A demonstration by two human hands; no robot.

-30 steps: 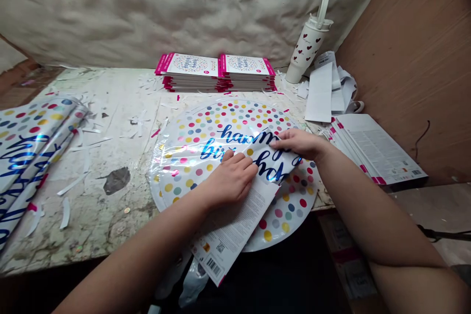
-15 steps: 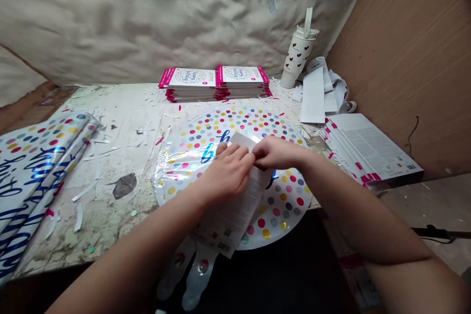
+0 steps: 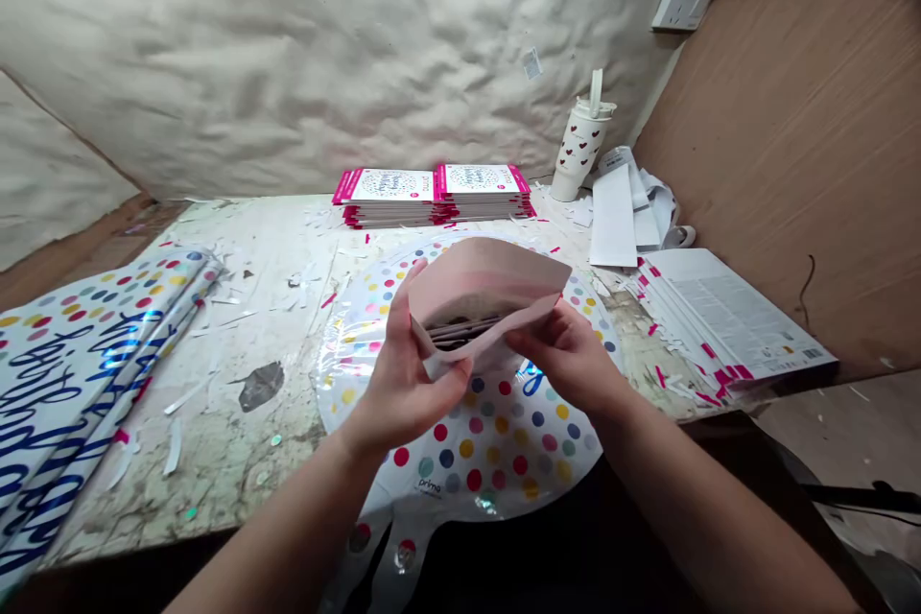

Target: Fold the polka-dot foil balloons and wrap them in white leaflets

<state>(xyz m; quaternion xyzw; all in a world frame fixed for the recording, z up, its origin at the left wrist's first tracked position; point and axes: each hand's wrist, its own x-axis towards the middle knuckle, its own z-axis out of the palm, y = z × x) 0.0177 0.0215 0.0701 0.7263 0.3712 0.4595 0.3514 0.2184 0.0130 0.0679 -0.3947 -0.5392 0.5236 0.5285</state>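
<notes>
A paper envelope (image 3: 496, 273) gapes open above the round polka-dot foil balloon (image 3: 467, 451), which lies flat. Thin layers with dark gaps show inside the envelope's mouth; what they are I cannot make out. My left hand (image 3: 413, 369) grips its left side, thumb on the near edge and fingers behind. At the right corner, my right hand (image 3: 572, 355) pinches the near edge. The balloon's clear tails (image 3: 407, 556) hang over the table's front edge.
Pink-and-white printed packets (image 3: 432, 197) are stacked at the back. More flat balloons (image 3: 79, 384) lie at left. On the right are a white tumbler (image 3: 581, 149), white paper strips (image 3: 611, 221) and a pile of envelopes (image 3: 748, 317). Paper scraps litter the table (image 3: 237, 460).
The envelope has been lifted off the balloon and turned, and its mouth is now spread open. My left hand has moved from on top of it to its left side.
</notes>
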